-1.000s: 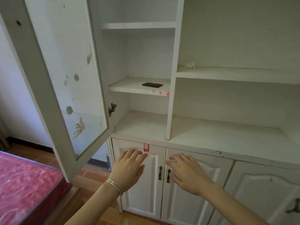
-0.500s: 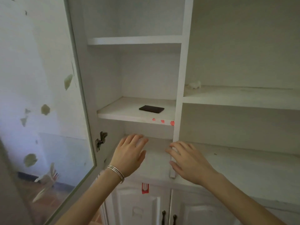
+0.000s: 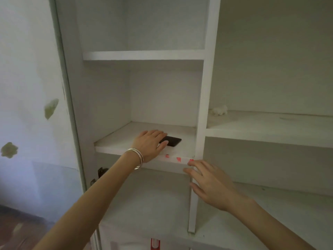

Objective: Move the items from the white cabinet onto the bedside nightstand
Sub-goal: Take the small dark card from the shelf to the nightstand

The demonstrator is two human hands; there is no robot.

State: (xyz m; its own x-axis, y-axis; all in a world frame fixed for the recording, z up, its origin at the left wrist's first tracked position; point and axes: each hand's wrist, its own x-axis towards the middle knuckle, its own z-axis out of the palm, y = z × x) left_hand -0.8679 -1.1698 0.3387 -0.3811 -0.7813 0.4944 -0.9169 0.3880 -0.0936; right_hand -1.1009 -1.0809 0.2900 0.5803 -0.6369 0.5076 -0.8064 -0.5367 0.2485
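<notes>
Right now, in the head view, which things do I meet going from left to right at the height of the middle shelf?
Open cabinet door → left hand → black flat item → white divider post → small white object.

There is a single view, from a wide-angle camera worn on the person's head. It faces forward, close up to the white cabinet point(image 3: 205, 87), about level with the middle shelf point(image 3: 126, 141). Both forearms reach in from the bottom edge. With no second view, nothing is shared.
</notes>
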